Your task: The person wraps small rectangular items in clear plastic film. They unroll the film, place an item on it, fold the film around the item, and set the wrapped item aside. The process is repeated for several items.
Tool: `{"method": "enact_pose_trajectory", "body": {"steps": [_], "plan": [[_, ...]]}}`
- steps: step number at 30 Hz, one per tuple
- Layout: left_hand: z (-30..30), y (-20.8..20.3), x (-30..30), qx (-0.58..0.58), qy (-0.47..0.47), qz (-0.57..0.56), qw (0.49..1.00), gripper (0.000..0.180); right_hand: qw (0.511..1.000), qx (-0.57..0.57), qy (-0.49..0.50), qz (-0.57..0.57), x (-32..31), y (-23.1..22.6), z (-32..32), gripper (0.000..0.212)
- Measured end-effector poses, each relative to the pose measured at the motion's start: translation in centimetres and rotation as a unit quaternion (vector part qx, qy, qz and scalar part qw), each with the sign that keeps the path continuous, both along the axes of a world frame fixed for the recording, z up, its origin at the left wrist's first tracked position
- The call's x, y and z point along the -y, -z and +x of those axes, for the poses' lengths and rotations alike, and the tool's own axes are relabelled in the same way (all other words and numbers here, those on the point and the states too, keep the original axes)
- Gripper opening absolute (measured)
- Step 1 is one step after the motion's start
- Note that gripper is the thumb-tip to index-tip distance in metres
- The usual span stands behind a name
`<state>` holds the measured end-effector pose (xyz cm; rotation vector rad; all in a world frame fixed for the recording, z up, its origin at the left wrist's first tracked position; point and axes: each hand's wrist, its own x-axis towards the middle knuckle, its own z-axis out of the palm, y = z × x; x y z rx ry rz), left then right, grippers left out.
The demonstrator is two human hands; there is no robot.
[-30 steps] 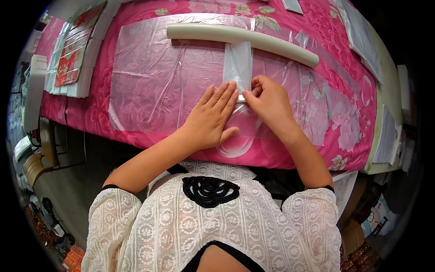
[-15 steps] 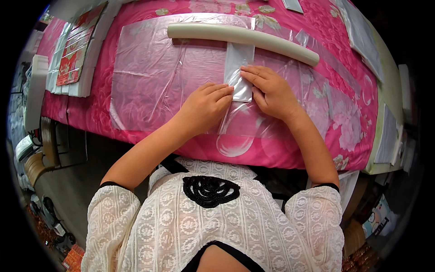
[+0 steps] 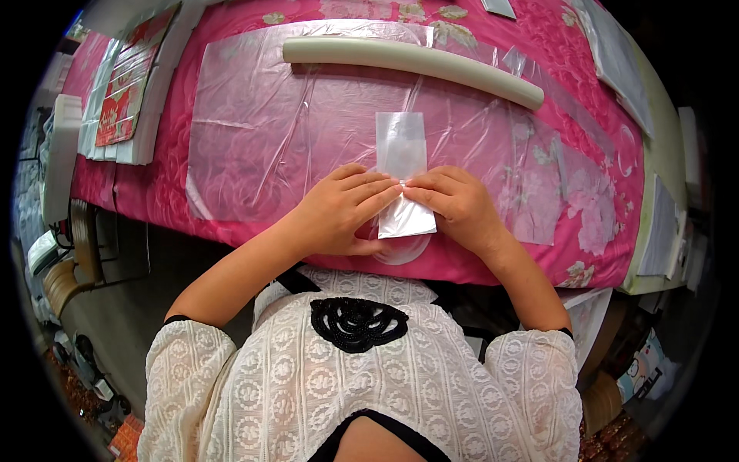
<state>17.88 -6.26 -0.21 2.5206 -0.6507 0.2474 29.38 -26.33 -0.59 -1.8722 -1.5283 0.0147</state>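
Note:
A narrow, whitish translucent plastic bag (image 3: 401, 150) lies lengthwise before me, its lower end shinier and seemingly doubled over. My left hand (image 3: 348, 206) holds its left side, fingers closed together with their tips on the bag's middle; the thumb sits lower, by the bag's left edge. From the other side, my right hand (image 3: 456, 206) grips it, fingertips nearly meeting the left ones; its thumb is mostly hidden. Under both hands spreads a large clear plastic sheet (image 3: 254, 138). Beyond them, a long cream-coloured tube (image 3: 416, 60) rests across the sheet's far part.
A pink floral cloth (image 3: 531, 258) covers the table. At the far left stands a white stack with a red printed packet (image 3: 127, 100) on it. White plastic packs (image 3: 616, 61) lie along the right edge. A wooden chair (image 3: 69, 281) is at lower left.
The bag has been drawn toward me, out from under the tube. Both hands came nearer with it, and their fingertips now meet on its middle.

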Motion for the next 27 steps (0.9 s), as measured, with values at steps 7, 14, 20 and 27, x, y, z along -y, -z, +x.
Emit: {"method": "enact_pose_trajectory", "body": {"steps": [7, 14, 20, 27], "plan": [[0.5, -0.3, 0.9, -0.090, -0.132, -0.111, 0.981, 0.050, 0.967, -0.222, 0.090, -0.085, -0.3, -0.7, 0.9, 0.016], [2.6, -0.1, 1.1, -0.234, -0.313, -0.281, 0.877, 0.059, 0.819, -0.469, 0.211, -0.252, -3.4, -2.5, 3.8, 0.027], [3.9, -1.8, 0.3, -0.282, -0.315, -0.249, 0.871, 0.066, 0.789, -0.498, 0.211, -0.290, -4.1, -2.1, 4.8, 0.028], [2.9, -0.3, 2.2, -0.008, -0.184, 0.009, 0.983, 0.069, 0.786, -0.503, 0.220, -0.284, -4.4, -2.2, 4.7, 0.031]]}}
